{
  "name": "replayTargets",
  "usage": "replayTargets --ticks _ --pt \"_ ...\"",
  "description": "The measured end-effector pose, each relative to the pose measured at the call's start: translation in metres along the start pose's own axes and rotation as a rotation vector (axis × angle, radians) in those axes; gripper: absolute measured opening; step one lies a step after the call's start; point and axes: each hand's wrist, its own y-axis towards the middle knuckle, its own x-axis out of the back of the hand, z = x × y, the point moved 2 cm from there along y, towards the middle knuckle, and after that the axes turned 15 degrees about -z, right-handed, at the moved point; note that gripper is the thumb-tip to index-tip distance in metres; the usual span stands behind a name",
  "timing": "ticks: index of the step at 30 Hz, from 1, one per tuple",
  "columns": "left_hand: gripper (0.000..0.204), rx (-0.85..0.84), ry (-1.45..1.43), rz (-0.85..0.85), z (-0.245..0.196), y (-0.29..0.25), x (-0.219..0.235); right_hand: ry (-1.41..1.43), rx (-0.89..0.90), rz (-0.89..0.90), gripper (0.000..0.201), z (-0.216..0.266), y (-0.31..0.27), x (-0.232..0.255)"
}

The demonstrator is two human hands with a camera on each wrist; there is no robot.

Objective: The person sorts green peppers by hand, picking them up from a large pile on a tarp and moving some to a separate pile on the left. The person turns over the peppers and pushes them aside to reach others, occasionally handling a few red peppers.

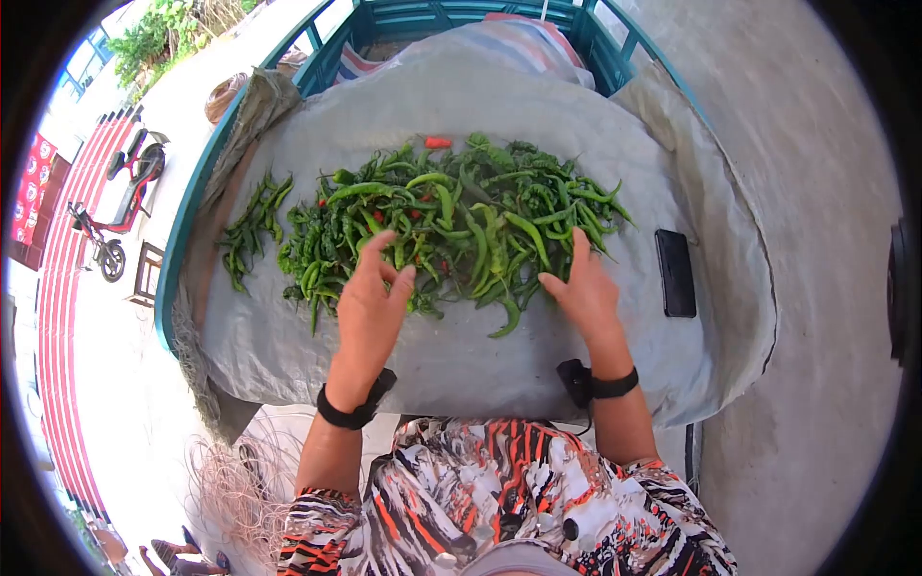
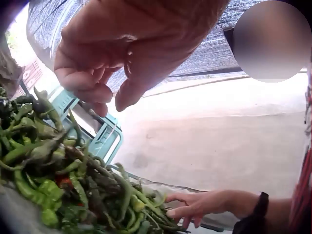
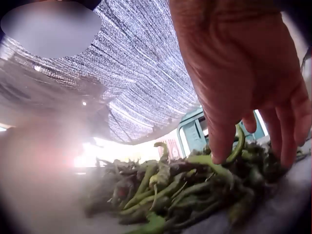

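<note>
Big heap of long green chilli peppers (image 1: 451,226) spread mid-sheet on the grey woven tarpaulin (image 1: 538,115), a few red ones mixed in, a smaller green bunch (image 1: 252,226) just left of the heap. Left hand (image 1: 370,302) hovering at the heap's near edge, fingers (image 2: 92,85) loosely curled, gripping nothing. Right hand (image 1: 581,288) at the heap's near right edge, fingers (image 3: 222,141) spread and touching the peppers; black phone (image 1: 675,273) lying right of the heap.

You're outdoors on a concrete street, at a teal cart bed (image 1: 188,206) lined with grey tarp (image 1: 461,355), shade netting (image 3: 141,83) overhead, an electric scooter (image 1: 120,206) parked far left.
</note>
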Motion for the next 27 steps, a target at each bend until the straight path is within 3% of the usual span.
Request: replayTargets --ticks 4,7,10,13,16,17,19,27 --pt "0.036 -0.032 -0.017 0.237 -0.018 -0.028 -0.019 0.261 -0.035 -0.026 0.084 -0.009 0.003 -0.016" --pt "0.033 0.003 -0.113 0.350 -0.023 -0.043 -0.032 0.398 -0.174 0.169 0.078 -0.008 0.001 -0.002" --pt "0.036 0.203 -0.271 0.511 -0.026 -0.053 -0.046 0.885 -0.360 0.284 0.072 -0.011 -0.010 -0.001" --pt "0.043 0.388 -0.407 0.606 -0.038 -0.054 -0.061 0.949 -0.297 0.334 0.067 -0.003 -0.021 0.006" --pt "0.049 0.682 -0.636 0.549 -0.042 -0.055 -0.079 1.095 -0.082 0.326 0.060 0.022 -0.037 0.009" --pt "0.049 0.706 -0.670 0.544 -0.034 -0.056 -0.084 0.941 -0.050 0.434 0.058 0.028 -0.041 0.025" --pt "0.048 0.766 -0.742 0.532 -0.021 -0.059 -0.093 0.974 -0.035 0.417 0.057 0.036 -0.049 0.023" --pt "0.038 0.605 -0.856 0.470 -0.004 -0.049 -0.077 0.692 0.025 0.342 0.052 0.030 -0.060 0.056"
